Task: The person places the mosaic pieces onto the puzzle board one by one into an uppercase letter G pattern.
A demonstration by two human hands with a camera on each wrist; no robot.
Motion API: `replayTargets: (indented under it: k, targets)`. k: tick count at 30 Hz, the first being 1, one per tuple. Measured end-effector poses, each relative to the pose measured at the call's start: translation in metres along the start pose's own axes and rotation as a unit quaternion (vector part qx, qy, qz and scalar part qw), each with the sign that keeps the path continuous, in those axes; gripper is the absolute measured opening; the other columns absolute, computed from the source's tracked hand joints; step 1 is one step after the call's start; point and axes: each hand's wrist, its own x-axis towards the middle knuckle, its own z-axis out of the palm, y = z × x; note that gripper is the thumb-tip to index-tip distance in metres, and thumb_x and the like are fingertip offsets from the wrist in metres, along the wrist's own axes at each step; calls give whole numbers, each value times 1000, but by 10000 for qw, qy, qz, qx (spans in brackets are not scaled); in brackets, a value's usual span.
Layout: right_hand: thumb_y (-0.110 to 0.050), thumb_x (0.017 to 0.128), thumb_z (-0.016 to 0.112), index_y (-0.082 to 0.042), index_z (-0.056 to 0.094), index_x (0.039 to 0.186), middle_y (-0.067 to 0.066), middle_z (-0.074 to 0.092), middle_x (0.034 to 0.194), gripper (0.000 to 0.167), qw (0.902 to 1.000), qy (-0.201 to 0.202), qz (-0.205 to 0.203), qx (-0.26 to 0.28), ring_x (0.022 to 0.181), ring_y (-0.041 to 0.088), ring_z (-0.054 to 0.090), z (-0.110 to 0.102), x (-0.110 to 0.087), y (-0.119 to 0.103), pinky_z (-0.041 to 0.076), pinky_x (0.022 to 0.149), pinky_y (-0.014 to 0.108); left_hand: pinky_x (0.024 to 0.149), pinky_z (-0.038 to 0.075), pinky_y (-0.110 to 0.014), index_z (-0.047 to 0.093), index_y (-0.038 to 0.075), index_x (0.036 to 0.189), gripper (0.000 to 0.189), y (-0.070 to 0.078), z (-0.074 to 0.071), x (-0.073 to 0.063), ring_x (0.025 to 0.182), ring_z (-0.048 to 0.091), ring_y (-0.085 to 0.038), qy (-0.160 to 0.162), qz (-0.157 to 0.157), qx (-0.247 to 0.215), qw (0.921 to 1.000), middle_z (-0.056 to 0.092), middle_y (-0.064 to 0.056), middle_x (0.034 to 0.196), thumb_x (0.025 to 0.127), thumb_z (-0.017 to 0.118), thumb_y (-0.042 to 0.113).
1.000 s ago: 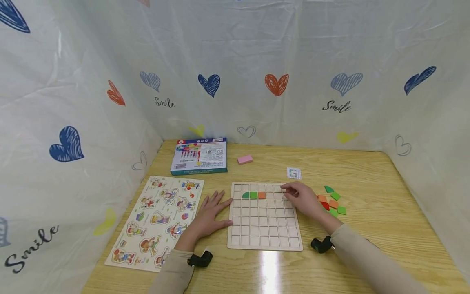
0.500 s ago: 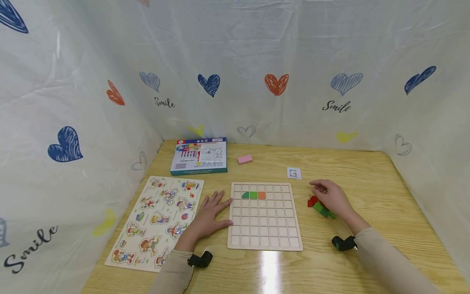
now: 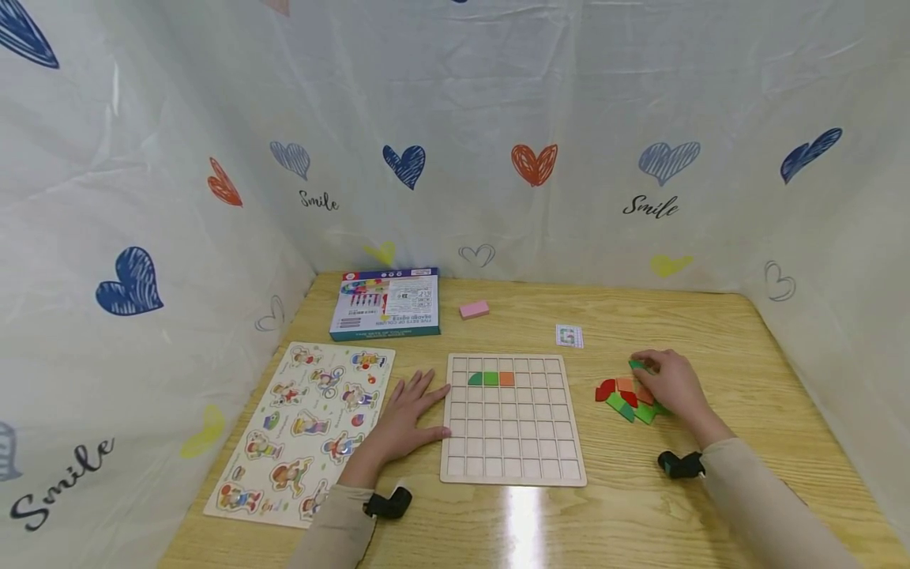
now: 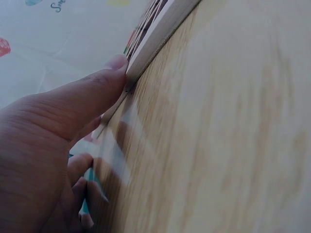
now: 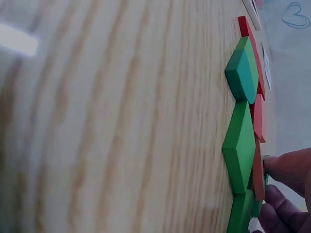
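My left hand lies spread beside a wooden grid board, its thumb and a fingertip touching the board's left edge. The left wrist view shows the thumb against that edge. Set in one row of the board are a dark green quarter-circle tile, a green square tile and an orange square tile. To the right, my right hand is at the far side of a loose tile pile, pinching a dark green quarter-circle tile. Red tiles and green tiles lie beside it.
A small pattern card lies beyond the board's far right corner. Farther back are a pink block and a boxed set. A picture puzzle board lies left of my left hand. A printed curtain encloses the table.
My right hand has moved rightward from the grid board's far right corner to the tile pile, where it now pinches a green tile. My left hand stays in place.
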Motion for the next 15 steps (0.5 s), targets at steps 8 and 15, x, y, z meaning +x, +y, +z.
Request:
replayTargets:
  k: [8,15]
  targets:
    - [-15,97,70,4,69,112,19,70,99,24,9997,-115,155,156,93,39,67,1,3,-1,54,80,55,126,-1,-52,44,24,157,76,-1,1,0,156,8,-32,43,29,3,10000,20,-12,168,92,70,53]
    - [-15,96,71,-3,65,109,12,70,95,19,9992,27,176,368,88,32,67,3,2,-7,53,75,42,126,-1,-53,45,24,156,75,-1,2,0,156,9,-32,55,10,-26,10000,20,-12,168,92,70,53]
